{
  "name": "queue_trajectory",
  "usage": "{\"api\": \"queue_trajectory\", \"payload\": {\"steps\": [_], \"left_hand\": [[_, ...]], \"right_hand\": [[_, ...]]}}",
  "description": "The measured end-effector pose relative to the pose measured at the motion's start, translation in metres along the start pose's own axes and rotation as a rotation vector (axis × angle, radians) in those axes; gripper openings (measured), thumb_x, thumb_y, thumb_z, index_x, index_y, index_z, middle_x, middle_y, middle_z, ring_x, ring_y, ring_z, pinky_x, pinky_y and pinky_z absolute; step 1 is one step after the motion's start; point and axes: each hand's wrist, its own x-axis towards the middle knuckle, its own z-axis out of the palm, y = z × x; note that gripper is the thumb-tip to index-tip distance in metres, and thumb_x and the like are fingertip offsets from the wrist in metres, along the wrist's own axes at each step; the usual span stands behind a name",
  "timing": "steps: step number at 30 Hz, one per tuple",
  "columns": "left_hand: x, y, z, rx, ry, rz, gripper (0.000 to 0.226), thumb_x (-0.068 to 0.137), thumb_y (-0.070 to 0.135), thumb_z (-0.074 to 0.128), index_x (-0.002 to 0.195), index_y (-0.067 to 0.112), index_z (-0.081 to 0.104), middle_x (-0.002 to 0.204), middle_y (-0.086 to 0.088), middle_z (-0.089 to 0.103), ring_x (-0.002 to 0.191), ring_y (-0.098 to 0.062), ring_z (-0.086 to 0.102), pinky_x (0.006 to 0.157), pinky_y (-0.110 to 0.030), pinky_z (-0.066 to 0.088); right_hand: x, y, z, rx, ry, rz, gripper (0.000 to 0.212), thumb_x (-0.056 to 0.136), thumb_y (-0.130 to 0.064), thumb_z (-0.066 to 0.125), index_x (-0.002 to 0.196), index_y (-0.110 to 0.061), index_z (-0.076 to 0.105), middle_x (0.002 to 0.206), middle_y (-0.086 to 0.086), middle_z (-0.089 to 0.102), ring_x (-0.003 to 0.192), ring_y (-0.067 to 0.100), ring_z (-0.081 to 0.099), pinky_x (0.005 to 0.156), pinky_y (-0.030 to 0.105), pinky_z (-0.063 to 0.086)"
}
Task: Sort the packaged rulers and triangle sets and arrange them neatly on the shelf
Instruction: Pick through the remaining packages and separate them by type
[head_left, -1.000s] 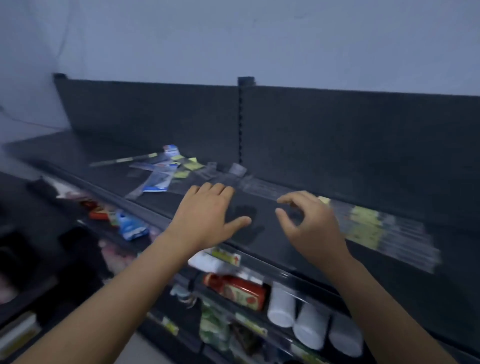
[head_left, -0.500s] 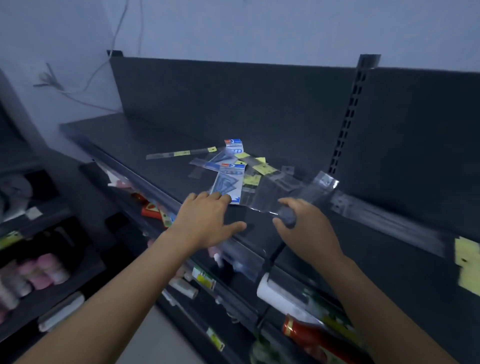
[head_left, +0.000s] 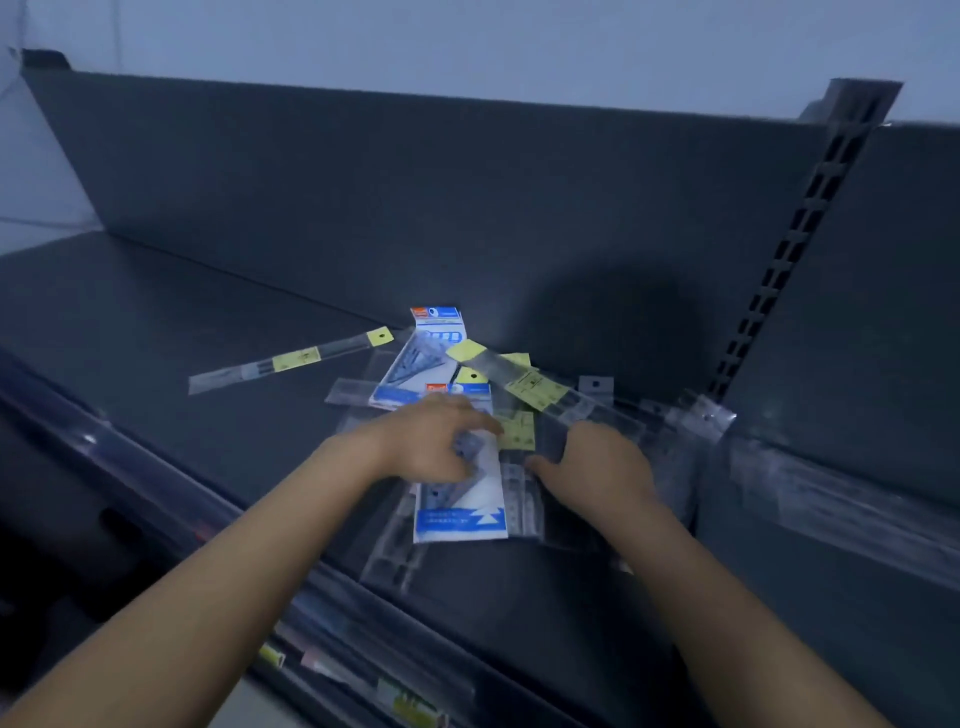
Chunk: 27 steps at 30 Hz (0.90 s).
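Sorting looks just begun on the shelf. The left hand lies on the triangle pack; its grip is too blurry to tell. The right hand rests flat on ruler packs beside it. Next, that pack likely needs sliding free.

Visible body: two hands and two forearms. The left hand is bare; its fingers are smeared by motion blur, so nails and creases cannot be told. The right hand is bare and sharper in outline, with a broad back, a rounded knuckle line and a short thumb. The left forearm and the right forearm are uncovered along their full visible length. Both are smooth and slim, narrowing evenly to bare wrists. Low light flattens finer surface detail.
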Motion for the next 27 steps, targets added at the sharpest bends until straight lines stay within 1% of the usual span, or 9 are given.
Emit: {"api": "queue_trajectory", "payload": {"steps": [3,5,8,12,15,19,21,23,27], "left_hand": [[0.024,-0.022,-0.017,-0.037,-0.200,0.125,0.070,0.071,0.032,0.080,0.134,0.039,0.048,0.134,0.008,0.038,0.130,-0.013,0.031,0.110,-0.028,0.027],[0.040,-0.034,-0.029,0.026,-0.307,0.194,0.081,0.065,0.031,0.086,0.132,0.048,0.044,0.138,0.013,0.031,0.132,-0.010,0.026,0.110,-0.027,0.025],[0.059,-0.040,-0.040,0.123,-0.363,0.299,0.085,0.055,0.037,0.091,0.123,0.054,0.044,0.134,0.013,0.030,0.129,-0.014,0.027,0.111,-0.037,0.030],[0.074,-0.042,-0.046,0.195,-0.401,0.447,0.066,0.045,0.046,0.093,0.094,0.049,0.049,0.119,0.012,0.036,0.115,-0.015,0.035,0.100,-0.041,0.039],[0.082,-0.049,-0.048,0.212,-0.427,0.531,0.061,0.044,0.047,0.093,0.086,0.037,0.051,0.114,0.010,0.042,0.108,-0.015,0.039,0.094,-0.038,0.042],[0.090,-0.055,-0.051,0.059,-0.545,0.585,0.058,0.051,0.037,0.094,0.076,0.025,0.043,0.076,0.009,0.045,0.070,-0.015,0.036,0.060,-0.028,0.033],[0.093,-0.056,-0.055,-0.009,-0.625,0.607,0.049,0.059,0.029,0.092,0.078,0.022,0.047,0.069,0.007,0.046,0.063,-0.013,0.036,0.056,-0.026,0.031],[0.094,-0.055,-0.059,-0.062,-0.674,0.630,0.032,0.068,0.023,0.087,0.079,0.021,0.057,0.071,0.008,0.059,0.065,-0.012,0.051,0.062,-0.026,0.041],[0.092,-0.042,-0.073,-0.066,-0.607,0.685,0.006,0.080,0.024,0.077,0.079,0.021,0.073,0.069,0.013,0.068,0.063,-0.003,0.060,0.060,-0.017,0.047]], "right_hand": [[0.014,-0.010,-0.005,0.073,-0.054,0.163,0.039,0.078,-0.049,0.069,0.074,-0.017,0.047,0.086,0.002,0.058,0.080,0.023,0.057,0.061,0.026,0.038],[0.019,-0.014,-0.007,0.119,-0.084,0.259,0.036,0.074,-0.045,0.073,0.075,-0.020,0.048,0.096,0.003,0.062,0.088,0.023,0.059,0.065,0.026,0.039],[0.021,-0.025,-0.012,0.169,-0.144,0.467,0.043,0.070,-0.042,0.076,0.096,-0.017,0.054,0.101,0.001,0.059,0.097,0.022,0.058,0.070,0.026,0.042],[0.021,-0.037,-0.015,0.214,-0.194,0.575,0.038,0.067,-0.038,0.080,0.076,-0.017,0.049,0.088,0.001,0.055,0.081,0.019,0.055,0.059,0.025,0.042],[0.015,-0.041,-0.018,0.308,-0.174,0.605,0.027,0.072,-0.027,0.079,0.072,-0.010,0.057,0.074,0.004,0.057,0.062,0.015,0.053,0.052,0.022,0.038],[-0.006,-0.042,-0.023,0.502,-0.140,0.624,0.021,0.078,-0.005,0.071,0.064,-0.007,0.057,0.050,0.001,0.050,0.042,0.012,0.042,0.047,0.018,0.036],[-0.020,-0.041,-0.026,0.567,-0.074,0.624,0.015,0.080,-0.003,0.071,0.068,-0.006,0.063,0.052,0.002,0.054,0.044,0.012,0.046,0.048,0.019,0.040],[-0.036,-0.037,-0.031,0.546,-0.023,0.609,0.004,0.082,-0.008,0.071,0.084,-0.005,0.069,0.064,0.004,0.061,0.053,0.013,0.052,0.055,0.022,0.044],[-0.068,-0.021,-0.043,0.593,0.051,0.591,0.006,0.086,-0.010,0.067,0.089,-0.014,0.068,0.074,0.001,0.064,0.057,0.008,0.056,0.054,0.018,0.045]]}}
